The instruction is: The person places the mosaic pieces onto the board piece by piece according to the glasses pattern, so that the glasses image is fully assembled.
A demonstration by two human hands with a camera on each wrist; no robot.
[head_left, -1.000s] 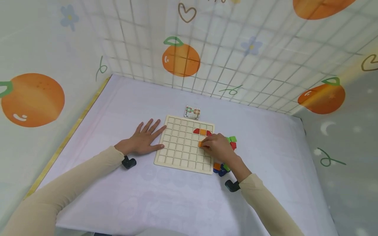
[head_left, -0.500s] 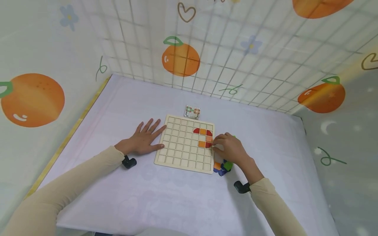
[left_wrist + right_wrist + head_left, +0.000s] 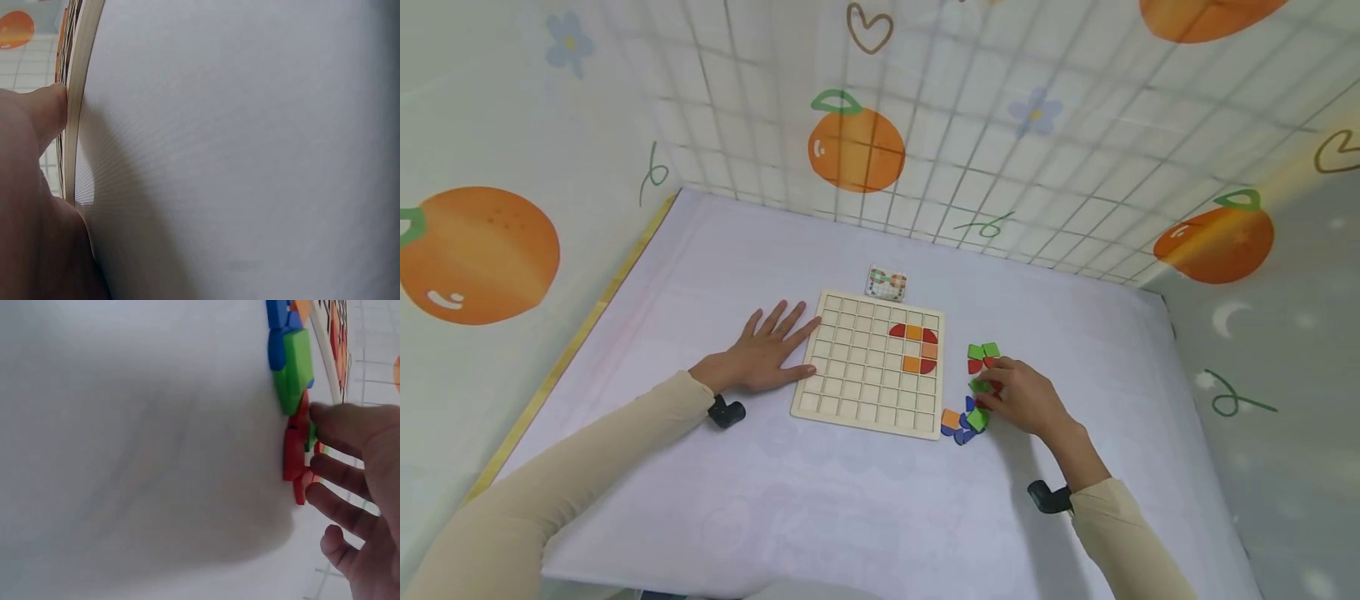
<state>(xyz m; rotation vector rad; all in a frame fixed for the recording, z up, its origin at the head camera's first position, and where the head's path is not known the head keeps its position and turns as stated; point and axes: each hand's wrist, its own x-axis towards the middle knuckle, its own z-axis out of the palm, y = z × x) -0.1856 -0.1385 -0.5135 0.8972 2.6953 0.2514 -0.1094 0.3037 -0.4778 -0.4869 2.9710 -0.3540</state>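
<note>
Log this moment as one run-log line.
left hand: flat, touching grid board edge | right hand: fingertips on loose tiles right of board | board: red and orange tiles seated

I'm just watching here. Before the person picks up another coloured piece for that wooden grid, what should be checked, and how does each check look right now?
1. Board steadied: ok. The left hand lies flat with its fingers against the left edge of the wooden board.
2. Right hand at the loose pieces: ok. The right hand is over the pile beside the board's right edge, fingertips on red and green pieces.
3. A piece actually gripped: cannot tell. The right wrist view shows fingers touching the pieces, not clearly pinching one.
4. Free cells on the board: ok. Only a few red and orange pieces fill cells near the top right.
5. Pattern card readable: cannot tell, too small.
</note>
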